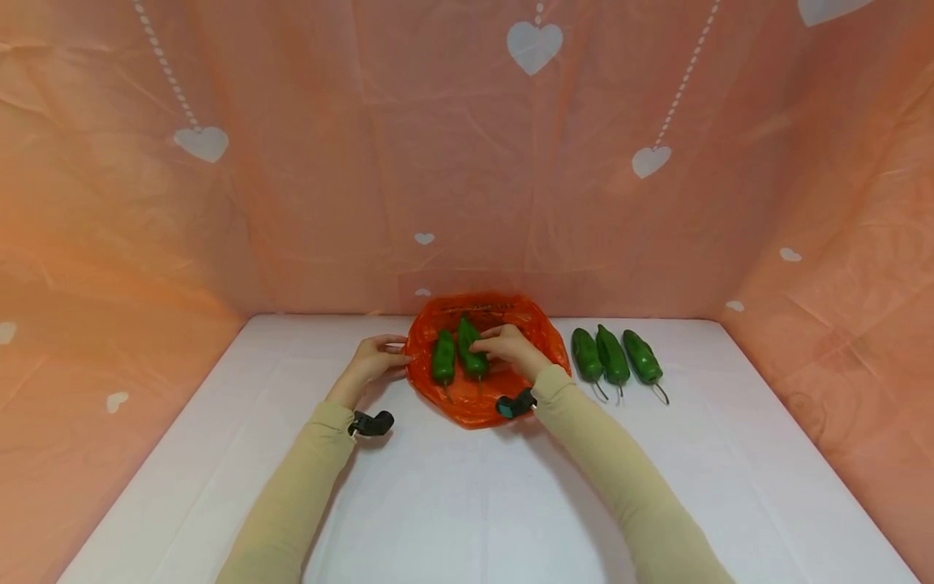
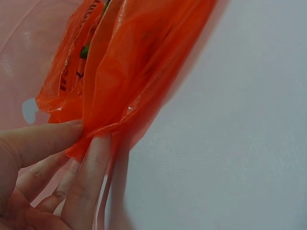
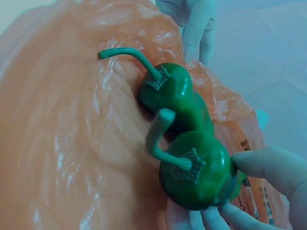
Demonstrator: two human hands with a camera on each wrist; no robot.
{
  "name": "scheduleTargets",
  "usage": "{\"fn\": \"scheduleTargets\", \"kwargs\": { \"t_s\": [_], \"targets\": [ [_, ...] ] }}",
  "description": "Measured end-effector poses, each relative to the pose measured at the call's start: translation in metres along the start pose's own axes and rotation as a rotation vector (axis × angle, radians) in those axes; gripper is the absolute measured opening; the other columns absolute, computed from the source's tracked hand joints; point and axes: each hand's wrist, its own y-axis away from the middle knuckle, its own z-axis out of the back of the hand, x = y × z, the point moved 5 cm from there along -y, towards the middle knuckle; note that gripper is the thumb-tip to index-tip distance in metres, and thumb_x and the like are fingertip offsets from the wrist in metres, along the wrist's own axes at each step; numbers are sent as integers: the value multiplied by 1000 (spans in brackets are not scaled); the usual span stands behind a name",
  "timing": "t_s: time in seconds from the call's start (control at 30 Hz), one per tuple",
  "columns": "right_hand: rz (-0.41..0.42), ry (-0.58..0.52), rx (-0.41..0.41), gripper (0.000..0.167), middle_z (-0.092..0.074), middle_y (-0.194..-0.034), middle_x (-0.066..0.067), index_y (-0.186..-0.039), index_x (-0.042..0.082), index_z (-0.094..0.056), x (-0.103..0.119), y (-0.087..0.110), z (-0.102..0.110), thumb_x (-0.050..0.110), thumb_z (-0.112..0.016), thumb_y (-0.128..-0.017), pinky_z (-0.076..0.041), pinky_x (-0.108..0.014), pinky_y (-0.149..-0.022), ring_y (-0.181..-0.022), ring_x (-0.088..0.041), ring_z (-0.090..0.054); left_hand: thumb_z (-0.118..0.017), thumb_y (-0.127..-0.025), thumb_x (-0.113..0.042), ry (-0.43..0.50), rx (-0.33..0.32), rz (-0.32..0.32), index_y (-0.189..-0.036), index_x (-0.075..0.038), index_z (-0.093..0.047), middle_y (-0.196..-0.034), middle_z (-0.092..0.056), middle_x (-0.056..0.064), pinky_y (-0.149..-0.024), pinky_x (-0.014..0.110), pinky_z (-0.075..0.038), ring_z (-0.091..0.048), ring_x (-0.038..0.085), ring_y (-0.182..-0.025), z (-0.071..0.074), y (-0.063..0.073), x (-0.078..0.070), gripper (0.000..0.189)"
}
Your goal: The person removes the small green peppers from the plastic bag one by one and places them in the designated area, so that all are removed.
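Note:
An orange plastic bag (image 1: 467, 412) lies spread open on the white table with two green peppers inside. The left green pepper (image 1: 443, 358) rests on the bag. My right hand (image 1: 513, 350) grips the other green pepper (image 1: 473, 354) between thumb and fingers; its curved stem faces the camera in the right wrist view. At the bag's left edge my left hand (image 1: 374, 363) pinches the rim between thumb and finger, as the left wrist view shows with the bag film (image 2: 129, 81) drawn to the fingertips.
Right of the bag lie three more green peppers (image 1: 613, 355) in a row, stems toward me. The white table (image 1: 438, 503) meets an orange cloth backdrop (image 1: 467, 195) printed with white hearts. Black camera mounts (image 1: 374, 423) sit on both wrists.

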Motion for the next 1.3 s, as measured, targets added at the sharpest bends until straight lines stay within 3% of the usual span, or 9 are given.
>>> {"fn": "scheduleTargets", "kwargs": {
  "t_s": [0.5, 1.07, 1.3],
  "targets": [
    [41, 15, 35, 51, -55, -125, -17, -129, -7, -50, 5, 11, 10, 17, -69, -88, -53, -40, -89, -108, -30, -57, -65, -87, 4, 19, 11, -18, -133, 6, -47, -110, -59, 22, -75, 36, -57, -67, 17, -73, -1, -1, -1, 49],
    [48, -14, 66, 54, -53, -128, -15, -135, 3, -48, 15, 28, 26, 15, -69, -87, -53, -44, -88, -107, -30, -56, -65, -88, 3, 7, 10, -5, -133, 5, -48, -112, -58, 23, -75, 35, -57, -67, 18, -74, -1, 0, 0, 48],
    [82, -66, 85, 52, -54, -123, -18, -135, 3, -48, 17, 37, 38, 11, -69, -88, -56, -41, -80, -95, -28, -63, -64, -88, 3, -1, 3, -4, -133, 4, -48, -113, -58, 24, -74, 35, -58, -67, 18, -74, 1, 0, 0, 48]
  ]
}}
